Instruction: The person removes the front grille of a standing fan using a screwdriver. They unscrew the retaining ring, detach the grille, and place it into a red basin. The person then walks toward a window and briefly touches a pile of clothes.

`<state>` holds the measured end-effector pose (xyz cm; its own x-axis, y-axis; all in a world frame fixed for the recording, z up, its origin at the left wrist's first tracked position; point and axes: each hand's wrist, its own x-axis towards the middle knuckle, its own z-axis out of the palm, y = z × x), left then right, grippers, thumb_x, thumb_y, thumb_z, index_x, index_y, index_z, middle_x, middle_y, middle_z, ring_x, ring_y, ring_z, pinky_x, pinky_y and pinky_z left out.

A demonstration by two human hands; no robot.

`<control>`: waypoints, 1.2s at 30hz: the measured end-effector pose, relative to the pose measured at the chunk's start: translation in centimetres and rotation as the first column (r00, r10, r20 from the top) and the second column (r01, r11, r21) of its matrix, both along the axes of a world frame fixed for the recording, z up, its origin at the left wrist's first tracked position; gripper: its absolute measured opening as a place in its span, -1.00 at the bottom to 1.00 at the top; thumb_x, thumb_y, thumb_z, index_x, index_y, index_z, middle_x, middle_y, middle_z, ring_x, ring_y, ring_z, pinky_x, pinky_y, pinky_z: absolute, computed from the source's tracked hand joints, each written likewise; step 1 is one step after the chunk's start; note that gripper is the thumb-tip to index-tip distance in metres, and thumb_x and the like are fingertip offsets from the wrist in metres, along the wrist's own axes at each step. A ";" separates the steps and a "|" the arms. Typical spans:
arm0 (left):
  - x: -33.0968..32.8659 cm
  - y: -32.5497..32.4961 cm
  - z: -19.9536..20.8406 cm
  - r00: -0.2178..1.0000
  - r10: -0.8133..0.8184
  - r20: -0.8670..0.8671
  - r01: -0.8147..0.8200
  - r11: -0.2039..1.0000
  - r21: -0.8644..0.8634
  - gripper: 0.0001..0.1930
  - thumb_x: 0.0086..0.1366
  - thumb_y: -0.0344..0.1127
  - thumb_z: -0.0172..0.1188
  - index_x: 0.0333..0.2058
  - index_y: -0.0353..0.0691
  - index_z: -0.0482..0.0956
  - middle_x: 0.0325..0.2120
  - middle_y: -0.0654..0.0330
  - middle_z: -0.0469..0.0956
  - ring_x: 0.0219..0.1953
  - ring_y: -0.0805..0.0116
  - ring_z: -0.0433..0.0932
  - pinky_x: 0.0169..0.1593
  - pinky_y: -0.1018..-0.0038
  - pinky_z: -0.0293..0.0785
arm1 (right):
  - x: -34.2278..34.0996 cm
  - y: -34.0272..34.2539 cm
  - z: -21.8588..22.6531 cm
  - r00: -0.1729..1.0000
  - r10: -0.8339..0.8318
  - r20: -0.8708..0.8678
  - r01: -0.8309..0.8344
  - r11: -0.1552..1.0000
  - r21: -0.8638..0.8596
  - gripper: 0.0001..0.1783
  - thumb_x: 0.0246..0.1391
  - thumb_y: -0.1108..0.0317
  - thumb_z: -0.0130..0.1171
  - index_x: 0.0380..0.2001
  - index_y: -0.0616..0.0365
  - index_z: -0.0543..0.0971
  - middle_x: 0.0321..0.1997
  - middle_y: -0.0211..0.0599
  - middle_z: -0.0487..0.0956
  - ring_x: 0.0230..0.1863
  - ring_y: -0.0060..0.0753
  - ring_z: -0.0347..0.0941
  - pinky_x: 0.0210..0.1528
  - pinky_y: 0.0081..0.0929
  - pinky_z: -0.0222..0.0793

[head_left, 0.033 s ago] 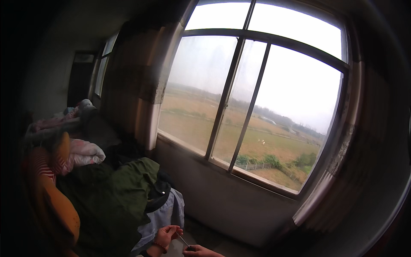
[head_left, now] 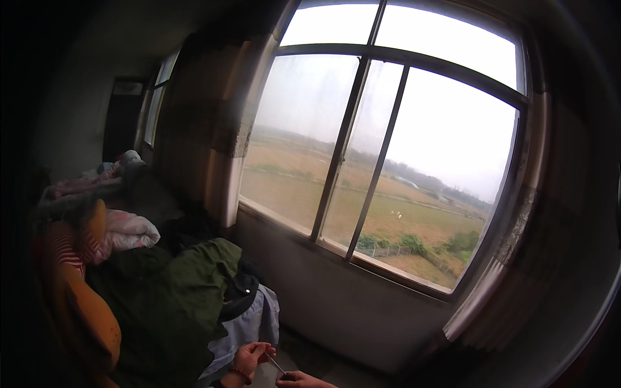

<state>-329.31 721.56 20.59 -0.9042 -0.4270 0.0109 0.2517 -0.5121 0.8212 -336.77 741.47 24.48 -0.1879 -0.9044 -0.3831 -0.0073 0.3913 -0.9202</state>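
Note:
Low in the view, my two hands meet over a thin metal rod with a dark grip (head_left: 276, 365), which looks like a small screwdriver. The fingertips of my left hand (head_left: 249, 359) pinch its upper end; a reddish bead bracelet circles that wrist. My right hand (head_left: 303, 380) is closed round the dark end, partly cut off by the lower edge. Just beyond the left hand hangs a light blue cloth (head_left: 262, 317). Over it lie a black garment with a pale button (head_left: 240, 301) and a dark green garment (head_left: 171, 284).
An orange cushion-like thing (head_left: 90, 317), a striped cloth (head_left: 68, 249) and a folded pale quilt (head_left: 129, 234) are heaped at the left. A large window (head_left: 369, 155) with fields outside fills the wall ahead, between curtains (head_left: 223, 174). Far left stands a dark door (head_left: 121, 119).

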 end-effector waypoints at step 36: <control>69.1 -6.8 -2.0 0.777 0.629 -0.036 -0.630 0.774 -0.072 -0.89 0.28 -0.43 0.25 -0.25 -0.25 0.53 -0.32 0.14 0.61 -0.32 0.36 0.58 -0.18 0.49 0.54 | 52.7 -19.5 -3.7 0.617 0.783 0.078 -0.739 0.611 -0.286 -0.70 0.24 0.13 0.06 -0.30 0.18 0.50 -0.61 -0.52 0.39 -0.61 -0.68 0.32 -0.53 -0.64 0.25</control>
<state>-260.25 714.75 18.60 -0.4337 -0.8980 0.0741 0.5039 -0.1735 0.8462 -284.10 721.95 20.78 0.6558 -0.7450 -0.1218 -0.0439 0.1235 -0.9914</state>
